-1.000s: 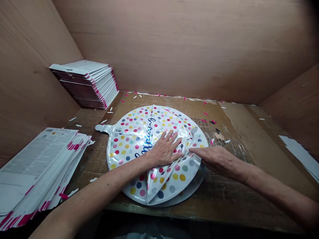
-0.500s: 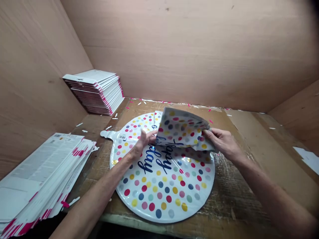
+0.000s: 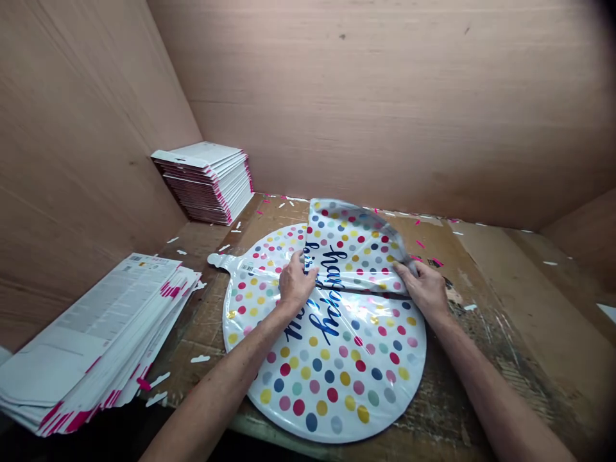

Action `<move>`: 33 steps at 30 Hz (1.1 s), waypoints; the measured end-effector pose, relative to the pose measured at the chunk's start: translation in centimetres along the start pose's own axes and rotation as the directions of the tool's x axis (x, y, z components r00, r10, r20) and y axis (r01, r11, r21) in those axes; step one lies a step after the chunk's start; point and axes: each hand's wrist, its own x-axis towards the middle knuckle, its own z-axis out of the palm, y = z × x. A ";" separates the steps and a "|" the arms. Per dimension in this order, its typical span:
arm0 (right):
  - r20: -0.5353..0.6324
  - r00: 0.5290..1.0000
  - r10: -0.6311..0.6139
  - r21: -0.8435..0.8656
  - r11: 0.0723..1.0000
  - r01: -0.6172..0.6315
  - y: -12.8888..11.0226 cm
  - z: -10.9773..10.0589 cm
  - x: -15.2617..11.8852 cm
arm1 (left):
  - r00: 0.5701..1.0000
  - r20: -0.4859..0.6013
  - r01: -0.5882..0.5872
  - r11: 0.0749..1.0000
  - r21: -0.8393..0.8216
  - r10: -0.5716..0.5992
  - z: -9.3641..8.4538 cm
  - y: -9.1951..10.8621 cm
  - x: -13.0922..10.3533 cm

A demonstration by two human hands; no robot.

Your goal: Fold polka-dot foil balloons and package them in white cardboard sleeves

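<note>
Head view: gripped the outer right edge of a raised, dotted flap of thin foil (image 3: 359, 234) with the right hand (image 3: 426, 289), thumb on top and fingers behind. Placed the left hand (image 3: 294, 285) at the flap's left edge, near the centre of the frame, with thumb and fingers a little apart; could not tell a pinch there from a light touch. Saw underneath, from the centre to the lower middle of the frame, a flat, round white foil balloon with multicoloured dots and blue script (image 3: 385, 391). Could not tell the flap as part of it or as another layer.

Risked a crooked crease from uneven pull between the hands, a slip of slick foil from a loose left-hand hold, and stray scraps caught under the film.

Pointed the narrow neck (image 3: 219, 260) towards the left of the frame, tilted slightly up, with the long axis through it running roughly left to right. Ran the script down the frame, across that axis.

Noticed farther out a neat stack of white cards with magenta edges (image 3: 206, 186) at upper left, a fanned pile of printed white cards (image 3: 96, 333) at lower left, and small magenta scraps (image 3: 437, 262) on brown cardboard (image 3: 520, 289) at right.
</note>
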 end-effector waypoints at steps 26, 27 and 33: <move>0.320 0.818 -0.478 -0.248 0.791 0.559 -1.7 -5.6 1.6 | 0.905 0.295 -0.402 0.843 0.358 0.307 1.4 -2.0 2.8; 0.275 0.860 -0.431 -0.237 0.836 0.495 -1.4 -7.9 1.4 | 0.902 0.295 -0.410 0.842 0.351 0.316 1.4 -2.0 3.0; -0.019 0.945 -0.328 -0.508 0.817 0.273 -5.4 -15.2 -2.1 | 0.918 0.172 -0.381 0.913 0.143 0.356 0.1 -0.2 -0.8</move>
